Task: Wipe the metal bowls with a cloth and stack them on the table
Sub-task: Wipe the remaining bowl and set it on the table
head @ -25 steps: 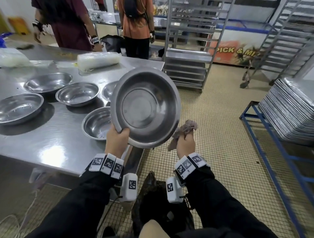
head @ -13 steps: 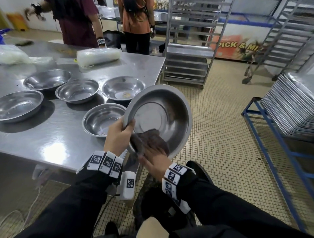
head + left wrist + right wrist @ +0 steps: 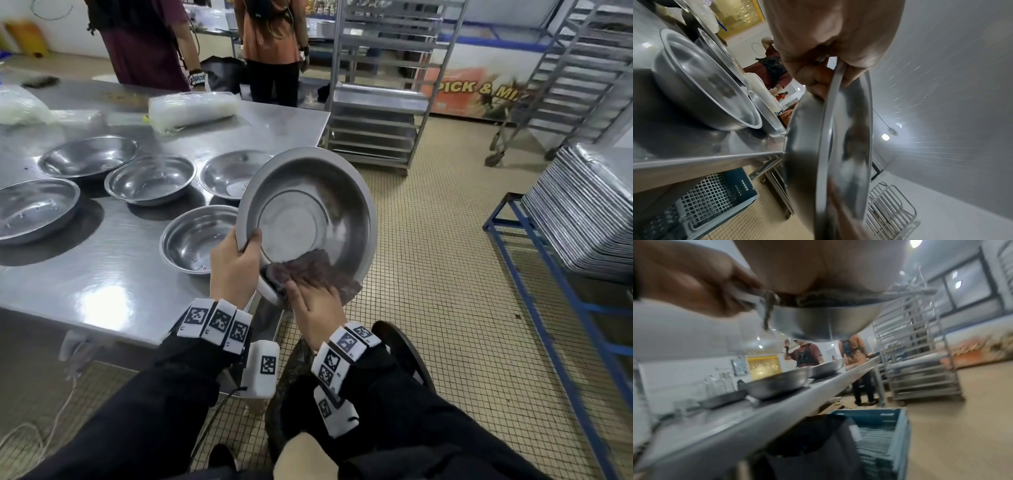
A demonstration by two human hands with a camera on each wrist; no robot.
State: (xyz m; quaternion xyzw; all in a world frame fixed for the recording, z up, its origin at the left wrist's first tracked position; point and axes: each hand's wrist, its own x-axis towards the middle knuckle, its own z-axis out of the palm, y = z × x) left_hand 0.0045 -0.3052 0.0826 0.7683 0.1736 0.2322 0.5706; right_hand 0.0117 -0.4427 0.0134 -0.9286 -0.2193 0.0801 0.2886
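I hold a metal bowl (image 3: 308,212) tilted toward me, off the table's right edge. My left hand (image 3: 236,263) grips its near-left rim, thumb inside; the left wrist view shows the fingers (image 3: 813,78) curled round the rim of the bowl (image 3: 824,146). My right hand (image 3: 315,301) presses a brown cloth (image 3: 308,270) flat against the bowl's lower inside wall. In the right wrist view the bowl (image 3: 818,324) shows from below, with the cloth (image 3: 768,311) hanging over its rim. Several more bowls (image 3: 195,240) sit on the steel table (image 3: 102,284).
Two people stand beyond the table's far side, one in an orange top (image 3: 274,44). A plastic-wrapped bundle (image 3: 191,109) lies at the back of the table. A metal rack trolley (image 3: 376,102) stands behind, a stack of trays (image 3: 589,209) on a blue frame at right, and a blue crate (image 3: 879,431) under the table.
My right hand brought the cloth from outside the bowl into it and now presses it on the lower inside wall. The bowl has tilted and shifted slightly right.
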